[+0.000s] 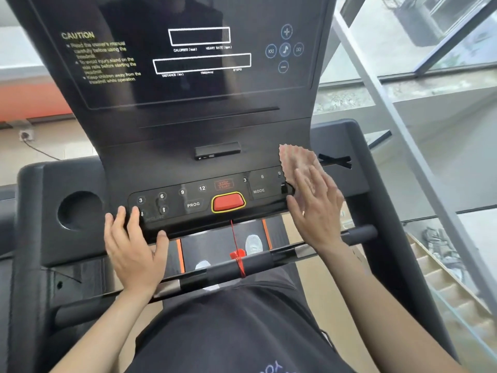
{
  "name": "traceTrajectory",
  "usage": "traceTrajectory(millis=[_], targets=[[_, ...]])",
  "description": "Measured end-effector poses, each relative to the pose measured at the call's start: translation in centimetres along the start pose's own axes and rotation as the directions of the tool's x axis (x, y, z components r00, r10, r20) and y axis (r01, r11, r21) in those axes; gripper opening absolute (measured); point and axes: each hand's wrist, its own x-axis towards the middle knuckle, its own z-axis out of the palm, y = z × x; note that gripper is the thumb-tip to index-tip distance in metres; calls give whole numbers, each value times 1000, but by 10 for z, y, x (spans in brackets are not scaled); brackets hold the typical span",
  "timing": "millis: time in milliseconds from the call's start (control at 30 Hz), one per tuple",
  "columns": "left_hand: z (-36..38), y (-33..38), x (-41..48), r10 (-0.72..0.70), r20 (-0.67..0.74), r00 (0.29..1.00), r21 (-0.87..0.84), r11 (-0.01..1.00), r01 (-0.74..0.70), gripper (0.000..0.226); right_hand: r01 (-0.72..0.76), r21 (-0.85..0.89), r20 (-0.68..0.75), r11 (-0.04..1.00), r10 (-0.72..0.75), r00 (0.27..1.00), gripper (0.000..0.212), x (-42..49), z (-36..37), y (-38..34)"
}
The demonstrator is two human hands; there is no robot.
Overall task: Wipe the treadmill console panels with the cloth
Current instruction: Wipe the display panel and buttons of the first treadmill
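Dark-shirted torso nearest. Right hand, fingers straight, presses pink textured cloth on black button panel, right end; left hand flat at left edge. Risk: triggering keys.

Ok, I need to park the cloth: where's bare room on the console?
Free: the cup holder left of the button panel; the flat strip between port block and that panel. Crowded: the panel's ends, under the left hand and the right hand pressing the cloth.
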Motion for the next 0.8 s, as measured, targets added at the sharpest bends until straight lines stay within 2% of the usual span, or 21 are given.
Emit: traceTrajectory(millis=[67,133,200,433,800], targets=[[1,-1,0,3,0,1000,2,1000,-3,65,97,-23,113,995,-94,989,67,13,11,14],[0,-1,0,4,8,1000,6,1000,-4,66,111,-34,215,993,-102,971,70,23,21,24],[-1,-1,0,-2,24,1000,10,1000,1,66,104,-48,252,993,-89,964,74,27,27,28],[-1,-1,0,1,20,1000,19,1000,-1,66,30,-43,181,999,-22,983,84,7,35,-10],[-9,-4,2,-29,77,997,7,1000,28,68,172,32,197,985,-175,965,82,3,48,-78]])
